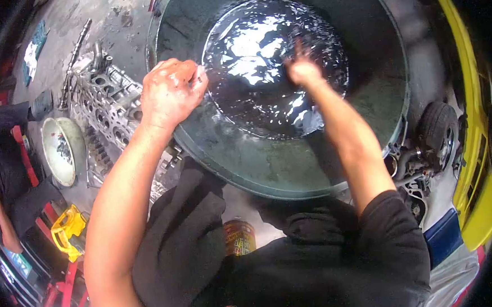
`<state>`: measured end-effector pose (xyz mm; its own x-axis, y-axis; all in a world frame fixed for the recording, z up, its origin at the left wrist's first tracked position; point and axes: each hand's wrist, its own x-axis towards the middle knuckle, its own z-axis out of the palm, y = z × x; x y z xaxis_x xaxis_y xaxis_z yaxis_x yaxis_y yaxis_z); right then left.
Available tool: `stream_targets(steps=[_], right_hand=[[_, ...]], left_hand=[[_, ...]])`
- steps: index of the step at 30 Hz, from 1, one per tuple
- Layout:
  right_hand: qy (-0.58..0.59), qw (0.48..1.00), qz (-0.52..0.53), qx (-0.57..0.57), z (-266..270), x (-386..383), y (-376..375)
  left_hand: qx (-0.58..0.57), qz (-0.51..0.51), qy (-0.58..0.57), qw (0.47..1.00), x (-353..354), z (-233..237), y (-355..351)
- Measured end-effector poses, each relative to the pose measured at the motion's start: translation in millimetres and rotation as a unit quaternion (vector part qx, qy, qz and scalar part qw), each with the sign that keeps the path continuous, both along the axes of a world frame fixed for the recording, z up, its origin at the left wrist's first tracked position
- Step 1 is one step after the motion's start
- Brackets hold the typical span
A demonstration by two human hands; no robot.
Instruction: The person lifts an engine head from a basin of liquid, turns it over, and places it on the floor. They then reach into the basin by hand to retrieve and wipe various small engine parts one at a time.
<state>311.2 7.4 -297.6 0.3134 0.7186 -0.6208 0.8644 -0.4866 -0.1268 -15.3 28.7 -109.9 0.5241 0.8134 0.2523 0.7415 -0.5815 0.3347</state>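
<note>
Head view: we look down into a wide green tub [281, 179] with a round pool of dark liquid [254, 102] at its bottom, and our right hand [304, 70] is at the pool, right of its middle. The liquid lies directly beneath and around that hand, and it spreads leftward from there towards our left hand [170, 95], which sits at the tub's left rim. So the right is the nearer hand. The pool is round and gives us no long axis to follow; our right forearm slants in from the lower right, pointing up and a little left.

A pale bluish piece [311, 121] lies at the pool's near edge, on our side of the right hand and apart from it. It looks crumpled, and we cannot make out what it is or any clear long axis.

Our two hands are well apart. The left is curled into a fist and looks wet, with dark specks on the skin; we cannot tell whether something small is tucked inside. The right has at least one finger stretched out, but blur keeps us from telling whether it holds anything.

The liquid looks glossy and rippled, nearly black with broken white reflections. Just left of the tub lies a metal engine part [105, 108].
</note>
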Motion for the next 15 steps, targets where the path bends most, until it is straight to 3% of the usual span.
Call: stream_targets(steps=[1, 3, 4, 5, 7, 10, 12, 13, 14, 15], right_hand=[[-0.04, 0.997, 0.068, 0.004, 1, -17, -20], [0.067, 0.993, 0.065, -0.076, 40, -50, -53], [-0.02, 0.987, 0.159, -0.003, 15, -61, -77], [0.002, 0.982, 0.179, -0.055, 49, -74, -81], [-0.04, 0.965, 0.255, 0.044, 25, -69, -94], [0.05, 0.979, 0.188, -0.06, 37, -46, -60], [-0.007, 0.982, 0.161, -0.102, 26, -31, -22], [-0.046, 0.976, 0.212, -0.018, -28, -9, -7], [0.004, 0.995, 0.098, 0.021, 2, -13, 11], [-0.033, 0.995, 0.085, 0.028, 3, -13, 33]], left_hand=[[-0.003, 0.002, 0.004, 1.0, 0, 0, -3], [0.001, 0.006, -0.007, 1.0, 3, 3, -5], [0.002, 0.004, -0.011, 1.0, 3, 4, -5], [0.001, 0.0, -0.013, 1.0, 3, 4, -5], [0.016, 0.001, -0.014, 1.0, 3, 1, -6], [0.015, 0.005, -0.015, 1.0, 4, -2, -2], [-0.001, 0.001, -0.029, 1.0, 1, -1, -3], [-0.002, -0.009, -0.036, 0.999, -2, -4, -6], [0.002, -0.019, -0.045, 0.999, -3, -6, -5], [0.014, -0.028, -0.055, 0.998, -3, -6, 0]])
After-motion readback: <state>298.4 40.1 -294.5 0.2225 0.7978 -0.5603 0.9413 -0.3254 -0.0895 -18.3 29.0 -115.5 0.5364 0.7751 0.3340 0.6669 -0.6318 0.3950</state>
